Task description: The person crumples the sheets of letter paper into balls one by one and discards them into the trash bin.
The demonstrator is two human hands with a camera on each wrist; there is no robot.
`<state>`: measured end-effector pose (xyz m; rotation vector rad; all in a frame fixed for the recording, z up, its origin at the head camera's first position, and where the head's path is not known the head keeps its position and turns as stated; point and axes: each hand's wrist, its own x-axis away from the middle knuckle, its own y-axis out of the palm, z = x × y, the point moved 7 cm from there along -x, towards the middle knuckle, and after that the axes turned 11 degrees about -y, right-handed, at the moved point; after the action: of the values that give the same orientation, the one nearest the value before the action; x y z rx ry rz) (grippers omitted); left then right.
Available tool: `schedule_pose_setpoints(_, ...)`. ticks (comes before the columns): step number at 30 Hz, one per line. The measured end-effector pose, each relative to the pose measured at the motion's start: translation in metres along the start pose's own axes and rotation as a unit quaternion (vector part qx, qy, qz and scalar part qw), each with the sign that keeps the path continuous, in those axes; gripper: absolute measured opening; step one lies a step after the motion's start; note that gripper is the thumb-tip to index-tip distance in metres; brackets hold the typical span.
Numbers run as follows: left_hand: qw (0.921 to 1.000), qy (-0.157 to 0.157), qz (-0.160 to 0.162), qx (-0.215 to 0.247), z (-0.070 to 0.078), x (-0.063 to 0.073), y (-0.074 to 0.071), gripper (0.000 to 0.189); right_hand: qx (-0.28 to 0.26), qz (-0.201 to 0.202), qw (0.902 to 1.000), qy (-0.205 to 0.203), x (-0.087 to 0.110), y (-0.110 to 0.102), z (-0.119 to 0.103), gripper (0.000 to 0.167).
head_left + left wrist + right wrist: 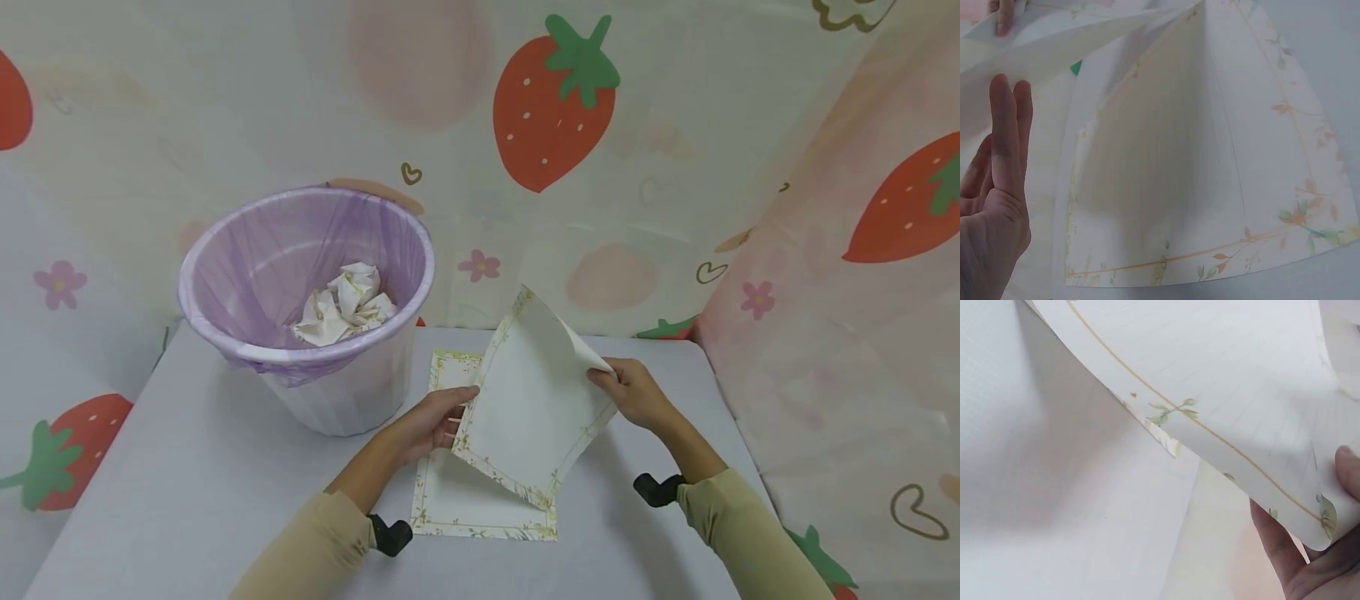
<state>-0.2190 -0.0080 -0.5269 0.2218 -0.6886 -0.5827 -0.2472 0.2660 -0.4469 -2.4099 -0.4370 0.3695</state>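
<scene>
A sheet of white stationery paper (536,400) with a leafy printed border is held up and tilted, one side curling. My right hand (637,392) pinches its right corner, thumb on top and fingers behind; the right wrist view shows this hand (1329,550) at the curled corner. My left hand (431,425) holds the left edge, thumb over it and the other fingers beneath. Up close, the left hand's fingers (1007,137) reach up straight along the paper. Another bordered sheet (480,508) lies flat on the table, partly covered by the raised one.
A white bin (337,396) lined with a purple plastic bag (247,267) stands on the table (247,492) at the left. Crumpled paper (345,304) lies inside it. A strawberry-print cloth (667,158) hangs behind and to the right.
</scene>
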Motion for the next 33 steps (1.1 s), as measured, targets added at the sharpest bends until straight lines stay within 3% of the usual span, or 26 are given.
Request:
schedule_pose_setpoints(4,0.9993,0.030,0.021,-0.007,-0.001,0.003,-0.005,0.059,0.006,0.021,0.9997,-0.011,-0.001,-0.002,-0.002,0.039)
schedule_pose_setpoints(7,0.9974,0.047,0.051,0.018,0.002,0.004,-0.012,0.060,0.005,0.025,0.9992,-0.031,-0.002,-0.001,-0.007,0.044)
schedule_pose_setpoints(11,0.9945,0.059,0.066,0.056,0.008,0.005,-0.018,0.052,0.012,0.022,0.9973,-0.069,-0.003,0.002,-0.017,0.041)
schedule_pose_setpoints(23,0.9901,0.052,0.039,0.125,0.019,0.008,-0.019,0.048,0.074,0.011,0.9910,-0.111,-0.001,0.009,-0.032,0.051)
schedule_pose_setpoints(28,0.9892,0.064,0.029,0.128,0.024,0.010,-0.015,0.047,0.124,0.009,0.9794,-0.159,0.000,0.014,-0.040,0.056)
schedule_pose_setpoints(33,0.9883,0.074,0.016,0.132,0.027,0.009,-0.008,0.044,0.181,0.007,0.9554,-0.233,0.003,0.020,-0.051,0.052)
